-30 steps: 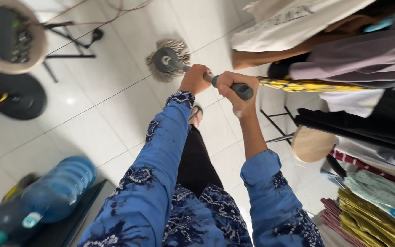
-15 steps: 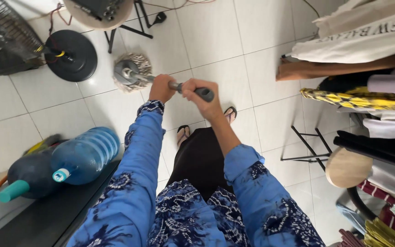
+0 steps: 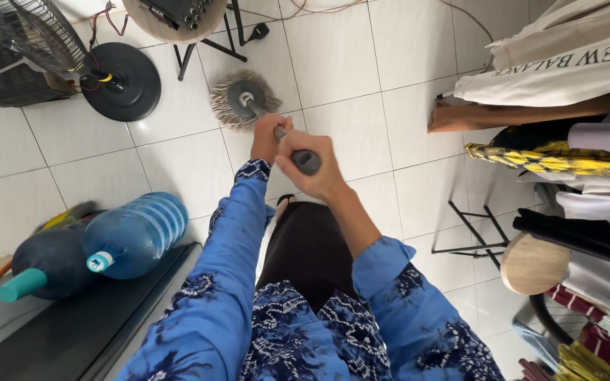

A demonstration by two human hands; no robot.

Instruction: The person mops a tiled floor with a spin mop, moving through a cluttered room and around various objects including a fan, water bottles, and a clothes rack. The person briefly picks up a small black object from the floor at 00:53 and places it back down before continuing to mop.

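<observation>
Below the fan base [image 3: 121, 81] on the floor tiles [image 3: 340, 63] | I press the mop head [image 3: 243, 99] down | left hand [image 3: 268, 137] and right hand [image 3: 312, 166] both closed tight round the mop handle [image 3: 305, 161] | blue water bottle [image 3: 132, 236] left of my sleeves.

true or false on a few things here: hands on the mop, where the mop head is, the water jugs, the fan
1. Both hands grip the mop handle. True: left hand lower, right hand at the grey end grip.
2. The mop head is lifted off the floor. False: it rests on the white tiles.
3. The blue water jug stands upright. False: it lies on its side.
4. The fan's round black base sits left of the mop head. True.
</observation>
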